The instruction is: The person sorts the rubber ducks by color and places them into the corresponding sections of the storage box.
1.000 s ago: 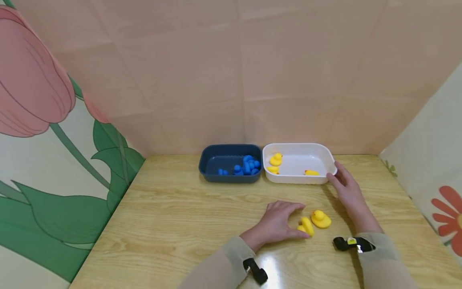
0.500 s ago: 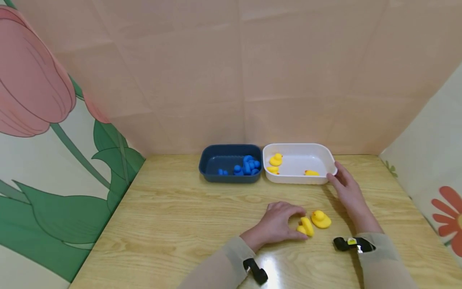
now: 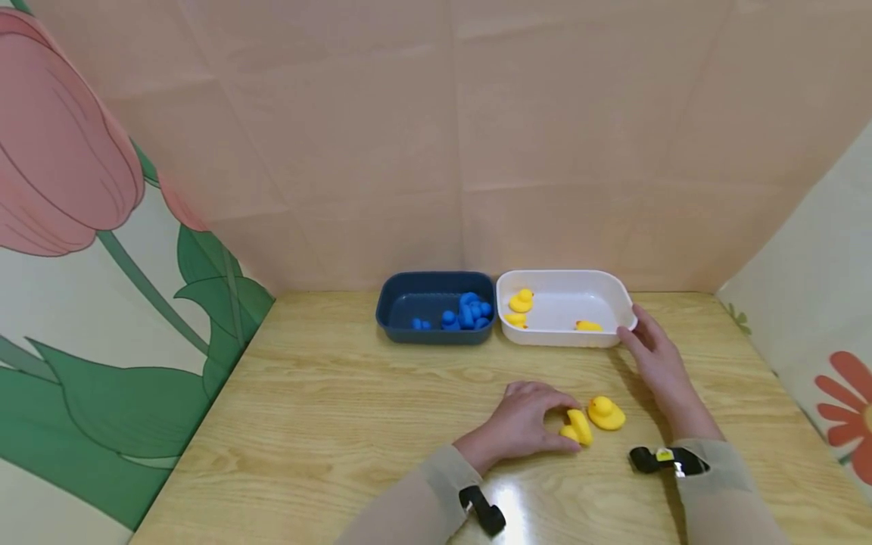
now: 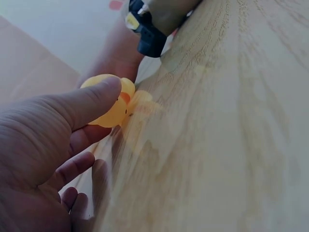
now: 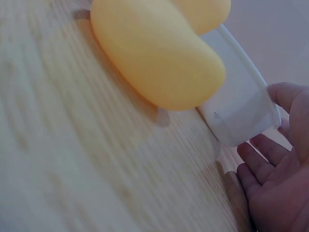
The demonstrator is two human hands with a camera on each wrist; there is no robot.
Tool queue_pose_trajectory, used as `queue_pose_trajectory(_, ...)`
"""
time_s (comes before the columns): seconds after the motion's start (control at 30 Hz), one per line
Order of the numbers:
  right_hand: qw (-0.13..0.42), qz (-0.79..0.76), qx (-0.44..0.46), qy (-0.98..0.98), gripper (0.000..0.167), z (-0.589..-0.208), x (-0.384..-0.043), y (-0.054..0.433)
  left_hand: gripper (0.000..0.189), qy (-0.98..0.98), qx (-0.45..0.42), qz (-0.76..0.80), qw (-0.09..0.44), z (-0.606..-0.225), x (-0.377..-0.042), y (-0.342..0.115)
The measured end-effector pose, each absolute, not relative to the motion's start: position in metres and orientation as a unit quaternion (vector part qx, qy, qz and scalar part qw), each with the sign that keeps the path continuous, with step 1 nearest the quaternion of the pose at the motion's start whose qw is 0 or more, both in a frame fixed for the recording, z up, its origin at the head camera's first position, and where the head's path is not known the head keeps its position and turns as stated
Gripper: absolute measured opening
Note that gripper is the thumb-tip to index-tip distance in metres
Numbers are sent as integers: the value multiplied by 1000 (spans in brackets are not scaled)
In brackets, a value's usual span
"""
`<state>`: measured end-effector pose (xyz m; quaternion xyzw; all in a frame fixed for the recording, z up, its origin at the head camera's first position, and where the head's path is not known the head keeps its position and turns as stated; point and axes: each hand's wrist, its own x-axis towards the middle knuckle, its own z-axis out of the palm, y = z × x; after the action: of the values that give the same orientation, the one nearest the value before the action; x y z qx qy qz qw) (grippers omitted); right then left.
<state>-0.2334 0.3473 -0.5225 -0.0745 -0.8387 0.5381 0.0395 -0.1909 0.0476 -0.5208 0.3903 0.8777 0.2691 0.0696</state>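
Observation:
On the wooden table, my left hand point(image 3: 524, 420) has thumb and index finger around a yellow rubber duck point(image 3: 577, 428) lying tipped over. The left wrist view shows the thumb point(image 4: 99, 99) pressed across that duck. Just right of it sits a second rubber duck point(image 3: 606, 414), upright; it looms large in the right wrist view. My right hand point(image 3: 655, 359) holds the right end of a white plastic tray point(image 3: 565, 338), thumb at the rim point(image 5: 285, 94) and other fingers around the corner. Inside the tray lie three yellow ducks point(image 3: 521, 300).
A dark blue tray point(image 3: 436, 337) with several small blue ducks point(image 3: 470, 310) stands against the white tray's left side. Behind both rises a pinkish cloth wall point(image 3: 463, 151). Printed side walls border the table point(image 3: 327, 424) left and right.
My left thumb and fingers have closed in slightly around the tipped yellow duck. The right hand and both trays have stayed put.

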Motion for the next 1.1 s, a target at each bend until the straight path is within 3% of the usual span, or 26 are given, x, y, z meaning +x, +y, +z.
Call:
queue_pose_trajectory(0.8,35,544,-74,-835,92,-521,-234,350,53,870,379,309,57,-516,-193,48)
queue_pose_trajectory(1.1,42,540,-69,-838,91,-521,-234,349,53,873,330,357,37,-502,-193,42)
